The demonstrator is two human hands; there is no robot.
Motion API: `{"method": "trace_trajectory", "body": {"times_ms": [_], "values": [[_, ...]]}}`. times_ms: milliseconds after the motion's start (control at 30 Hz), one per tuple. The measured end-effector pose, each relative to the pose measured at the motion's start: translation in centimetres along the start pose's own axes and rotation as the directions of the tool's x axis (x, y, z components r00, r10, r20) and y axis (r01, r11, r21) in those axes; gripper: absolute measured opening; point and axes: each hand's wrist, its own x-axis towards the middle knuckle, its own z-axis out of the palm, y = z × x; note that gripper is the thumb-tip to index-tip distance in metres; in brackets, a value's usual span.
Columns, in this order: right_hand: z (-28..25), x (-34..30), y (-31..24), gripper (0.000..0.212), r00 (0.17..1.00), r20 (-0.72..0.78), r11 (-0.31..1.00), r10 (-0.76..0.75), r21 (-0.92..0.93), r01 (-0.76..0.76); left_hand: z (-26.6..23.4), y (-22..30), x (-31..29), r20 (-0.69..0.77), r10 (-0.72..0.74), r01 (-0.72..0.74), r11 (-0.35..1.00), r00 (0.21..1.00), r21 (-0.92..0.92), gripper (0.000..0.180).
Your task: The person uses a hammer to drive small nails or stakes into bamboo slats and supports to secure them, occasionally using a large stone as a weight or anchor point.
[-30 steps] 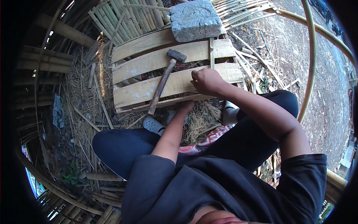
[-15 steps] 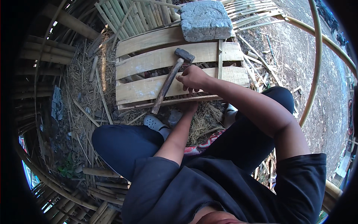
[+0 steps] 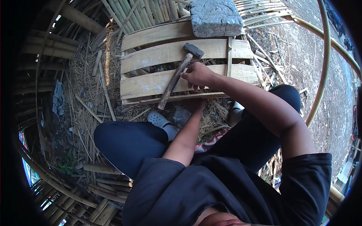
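A slatted wooden crate (image 3: 151, 85) of pale boards stands before my feet. Across its top slats lies a hammer (image 3: 175, 79) with a dark metal head and a worn wooden handle, the handle's end jutting past the near edge. My right hand (image 3: 199, 74) is over the near slats, right beside the handle. Its fingers are curled together; whatever they pinch is too small or hidden to make out. Under the crate's near edge reaches my left hand (image 3: 197, 104), its fingers hidden by the wood and shadow.
A rough grey stone block (image 3: 217, 19) rests on the crate's far right corner. An upright narrow strip (image 3: 229, 56) crosses the slats below it. Bamboo poles (image 3: 324, 64) arch at the right. Straw and bamboo scraps (image 3: 94, 75) litter the ground at left. My shoe (image 3: 159, 118) is near the crate.
The view has shifted a little, so the crate, hammer and block appear farther right and up. My right hand is slightly closer to the hammer's handle. My left hand stays at the crate's near edge.
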Motion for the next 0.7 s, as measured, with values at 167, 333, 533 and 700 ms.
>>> {"method": "trace_trajectory", "body": {"times_ms": [167,333,533,700], "values": [[0.2,-0.5,-0.6,0.035,1.0,-0.016,1.0,-0.023,0.009,0.024,0.9,-1.3,-0.8,-0.068,0.01,-0.005,0.997,0.998,0.077,0.093],[0.2,-0.5,-0.3,0.035,1.0,0.001,0.999,-0.032,0.004,0.032,2.7,-1.6,-1.6,-0.082,-0.109,0.111,0.993,0.991,0.026,0.091],[0.0,-0.8,-0.3,0.034,0.999,0.006,0.999,-0.036,0.016,0.036,5.3,-2.5,-1.7,-0.088,-0.26,0.26,0.966,0.962,-0.004,0.09],[0.1,-1.1,-0.5,0.034,0.998,0.012,0.998,-0.062,0.024,0.062,6.2,-5.8,-2.0,-0.038,-0.147,0.149,0.987,0.988,0.062,0.082]]}}
